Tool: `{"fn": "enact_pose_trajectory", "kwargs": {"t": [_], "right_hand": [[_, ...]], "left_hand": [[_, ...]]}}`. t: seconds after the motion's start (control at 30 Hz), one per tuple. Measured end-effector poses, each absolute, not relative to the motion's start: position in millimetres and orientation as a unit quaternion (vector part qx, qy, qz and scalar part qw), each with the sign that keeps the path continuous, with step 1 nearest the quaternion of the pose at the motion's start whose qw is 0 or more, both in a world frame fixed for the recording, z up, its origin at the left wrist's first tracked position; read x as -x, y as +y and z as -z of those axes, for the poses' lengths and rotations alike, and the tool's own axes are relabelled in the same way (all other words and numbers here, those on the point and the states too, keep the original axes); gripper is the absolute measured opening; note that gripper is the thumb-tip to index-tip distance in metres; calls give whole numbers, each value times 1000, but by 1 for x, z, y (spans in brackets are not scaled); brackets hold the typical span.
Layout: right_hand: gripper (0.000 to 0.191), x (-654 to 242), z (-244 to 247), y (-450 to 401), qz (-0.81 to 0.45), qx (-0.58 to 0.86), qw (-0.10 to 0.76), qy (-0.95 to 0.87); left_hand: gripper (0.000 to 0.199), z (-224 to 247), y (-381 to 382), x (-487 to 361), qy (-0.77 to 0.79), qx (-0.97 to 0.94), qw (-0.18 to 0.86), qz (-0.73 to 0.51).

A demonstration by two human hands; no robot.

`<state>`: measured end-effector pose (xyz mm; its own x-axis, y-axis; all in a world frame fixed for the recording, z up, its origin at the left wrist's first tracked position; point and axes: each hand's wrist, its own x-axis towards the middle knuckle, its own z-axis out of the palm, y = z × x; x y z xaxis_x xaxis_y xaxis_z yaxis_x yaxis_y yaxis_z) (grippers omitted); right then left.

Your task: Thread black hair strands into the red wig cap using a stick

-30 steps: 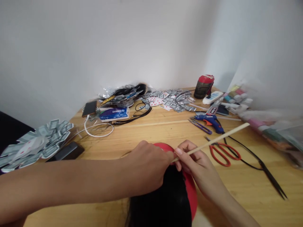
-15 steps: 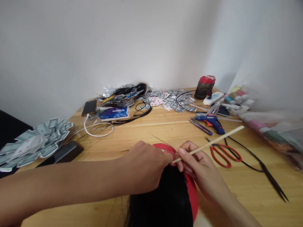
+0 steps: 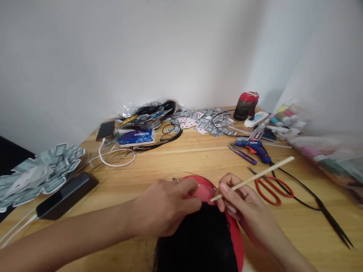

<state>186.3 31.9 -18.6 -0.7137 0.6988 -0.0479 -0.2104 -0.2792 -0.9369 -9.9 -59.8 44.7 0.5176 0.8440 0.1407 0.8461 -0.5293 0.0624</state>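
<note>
At the front centre a rounded red form (image 3: 237, 241) bears long black hair (image 3: 201, 238). My left hand (image 3: 167, 204), with a ring on one finger, is at its upper left edge, thumb and index finger pinched together near the top of the hair; what they grip is too small to name. My right hand (image 3: 241, 200) holds a pale wooden stick (image 3: 263, 173) between thumb and fingers, touching the right side of the red form. The stick's lower tip points at the upper edge of the hair.
Red-handled scissors (image 3: 273, 189), a blue glue gun (image 3: 256, 149), purple snips (image 3: 244, 155) and black tweezers (image 3: 333, 223) lie at the right. Cut cards (image 3: 210, 121) lie at the back. A phone (image 3: 66, 196) and a card piece (image 3: 42, 175) are at the left.
My left hand has drawn back to the left from the stick's tip, uncovering more of the red form. The view has shifted slightly. My right hand still holds the stick.
</note>
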Motion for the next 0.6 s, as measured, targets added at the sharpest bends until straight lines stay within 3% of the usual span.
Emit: {"fn": "enact_pose_trajectory", "kwargs": {"t": [0.1, 0.33, 0.6], "right_hand": [[30, -187, 18, 33, -769, 232, 292, -519], [31, -189, 19, 34, -782, 228, 277, -509], [29, -193, 18, 33, -781, 242, 266, -510]], "left_hand": [[18, -35, -59, 15, -442, 872, -57, 200], [18, -11, -49, 15, -358, 757, -355, 415], [24, -2, -51, 17, -363, 694, -419, 459]]}}
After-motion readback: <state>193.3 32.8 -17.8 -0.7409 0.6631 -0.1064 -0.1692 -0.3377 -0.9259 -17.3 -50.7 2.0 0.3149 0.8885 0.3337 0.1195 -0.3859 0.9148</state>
